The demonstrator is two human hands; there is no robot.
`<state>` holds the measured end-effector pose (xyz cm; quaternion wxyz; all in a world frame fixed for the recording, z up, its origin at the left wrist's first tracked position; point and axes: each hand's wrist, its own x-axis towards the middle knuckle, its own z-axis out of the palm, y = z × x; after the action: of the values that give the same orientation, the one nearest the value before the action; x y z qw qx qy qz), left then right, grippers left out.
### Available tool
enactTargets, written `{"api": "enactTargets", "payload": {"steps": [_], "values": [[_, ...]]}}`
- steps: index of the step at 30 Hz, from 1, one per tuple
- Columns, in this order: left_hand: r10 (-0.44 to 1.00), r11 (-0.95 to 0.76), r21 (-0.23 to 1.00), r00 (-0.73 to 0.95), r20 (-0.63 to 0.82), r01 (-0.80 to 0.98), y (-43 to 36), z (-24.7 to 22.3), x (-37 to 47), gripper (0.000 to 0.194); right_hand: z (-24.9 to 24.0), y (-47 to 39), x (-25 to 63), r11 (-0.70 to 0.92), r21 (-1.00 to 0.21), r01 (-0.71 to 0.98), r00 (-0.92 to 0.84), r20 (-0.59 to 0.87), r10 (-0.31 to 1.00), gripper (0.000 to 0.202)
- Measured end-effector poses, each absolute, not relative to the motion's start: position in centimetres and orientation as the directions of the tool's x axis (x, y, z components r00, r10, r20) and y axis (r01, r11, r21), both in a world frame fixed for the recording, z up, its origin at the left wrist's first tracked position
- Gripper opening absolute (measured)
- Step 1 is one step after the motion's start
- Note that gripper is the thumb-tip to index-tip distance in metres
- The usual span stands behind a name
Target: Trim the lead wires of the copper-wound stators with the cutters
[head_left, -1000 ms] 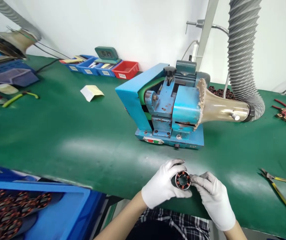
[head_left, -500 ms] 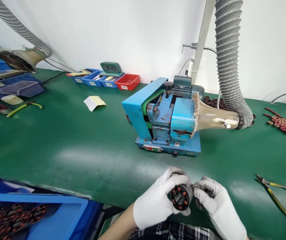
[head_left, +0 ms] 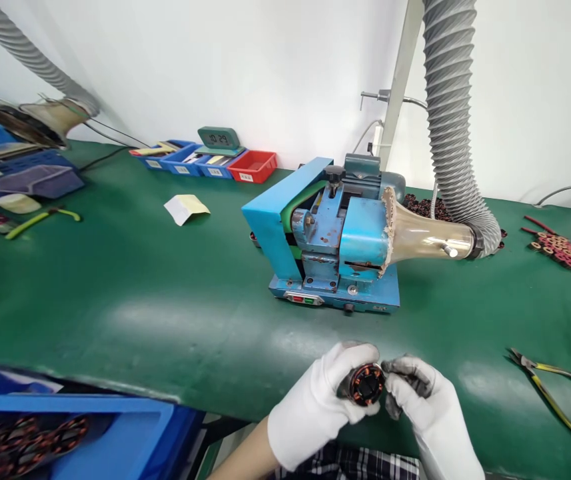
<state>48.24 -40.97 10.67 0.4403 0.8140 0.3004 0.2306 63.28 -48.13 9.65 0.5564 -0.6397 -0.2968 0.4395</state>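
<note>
My left hand (head_left: pixel 322 393), in a white glove with dirty fingertips, is wrapped round a motor stator (head_left: pixel 366 385). The stator is a short dark cylinder with copper windings, its round end turned towards me. Just right of it my right hand (head_left: pixel 422 397), gloved the same way, has thumb and fingers pinched together at the stator's edge. What lies between those fingertips, if anything, is hidden. Both hands are above the near edge of the green table, in front of a blue belt-driven machine (head_left: pixel 322 240).
A grey extraction hose (head_left: pixel 452 113) joins a funnel (head_left: pixel 430 233) on the machine. Yellow-handled pliers (head_left: pixel 548 387) lie at right, below small red rings (head_left: pixel 570 253). A blue crate (head_left: pixel 130 433) of stators stands at lower left. Small bins (head_left: pixel 252 167) and a clock (head_left: pixel 218 138) are at the back.
My left hand has turned the stator so its wound end faces me more squarely and less of its side shows. My right hand remains pinched beside it. The view has shifted slightly.
</note>
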Motion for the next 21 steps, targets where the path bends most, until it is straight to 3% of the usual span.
{"api": "enactTargets", "payload": {"steps": [3,6,9,11,14,16,18,21], "values": [[0.682,-0.335,0.921,0.725,0.091,0.2,-40.7,10.4,48.2,0.034,9.2,-48.1,63.2,-0.21,-0.977,-0.033,0.458,-0.202,0.866,0.023],[0.664,-0.359,0.93,0.721,0.2,0.073,-40.8,10.3,47.9,0.015,9.4,-47.9,63.1,-0.219,-0.975,-0.024,0.435,-0.207,0.876,0.027],[0.683,-0.459,0.882,0.677,0.275,0.104,-40.9,10.4,47.6,0.03,9.3,-47.7,63.0,-0.249,-0.96,-0.129,0.337,-0.279,0.899,0.029],[0.67,-0.442,0.884,0.711,0.213,0.151,-40.7,10.6,47.6,0.04,8.8,-47.7,62.9,-0.262,-0.954,-0.145,0.322,-0.296,0.899,0.03],[0.58,-0.336,0.932,0.809,0.093,0.134,-40.2,10.6,47.8,0.026,8.2,-47.9,62.7,-0.252,-0.966,0.062,0.452,-0.198,0.87,0.026],[0.556,-0.342,0.933,0.824,0.108,0.108,-40.1,10.0,48.0,0.017,7.9,-48.0,62.5,-0.269,-0.943,0.195,0.518,-0.134,0.845,0.022],[0.58,-0.453,0.88,0.797,0.17,0.141,-40.4,9.0,48.1,0.025,7.6,-48.0,62.3,-0.305,-0.948,0.095,0.506,-0.218,0.835,0.024],[0.626,-0.647,0.702,0.734,0.264,0.299,-41.1,6.9,48.3,0.05,6.9,-47.6,62.2,-0.359,-0.898,-0.255,0.32,-0.428,0.845,0.031]]}}
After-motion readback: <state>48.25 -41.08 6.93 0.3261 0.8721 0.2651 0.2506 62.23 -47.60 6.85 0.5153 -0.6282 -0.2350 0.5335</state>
